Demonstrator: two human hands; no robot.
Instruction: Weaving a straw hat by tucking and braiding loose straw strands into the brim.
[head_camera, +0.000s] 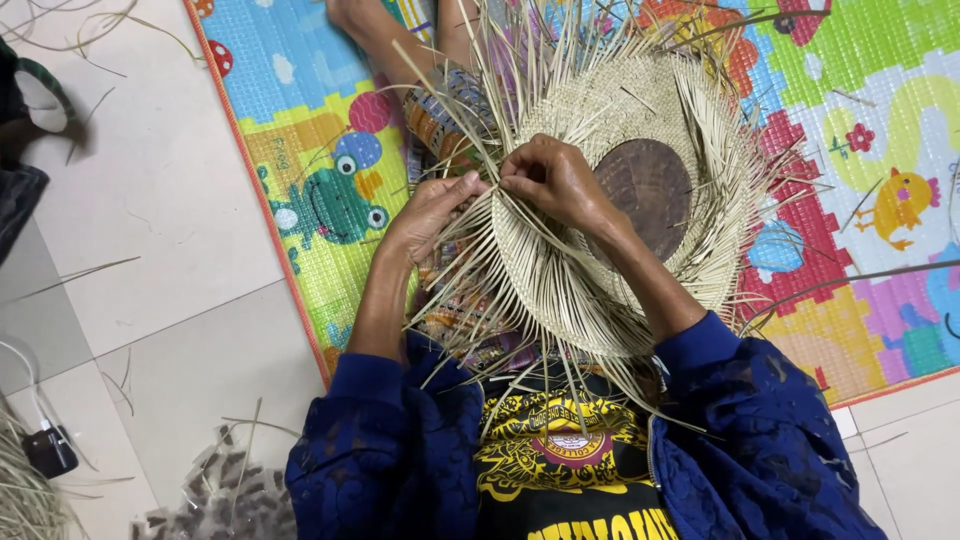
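Fingers (520, 182) of both hands pinch loose straw strips (455, 270) at the woven hat (620, 200) brim; hat lies on the lap, crown opening up, strips apparently fanning toward the left hand (430, 215)

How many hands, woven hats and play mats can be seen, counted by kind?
Hands: 2, left hand and right hand
Woven straw hat: 1
Play mat: 1
Total: 4
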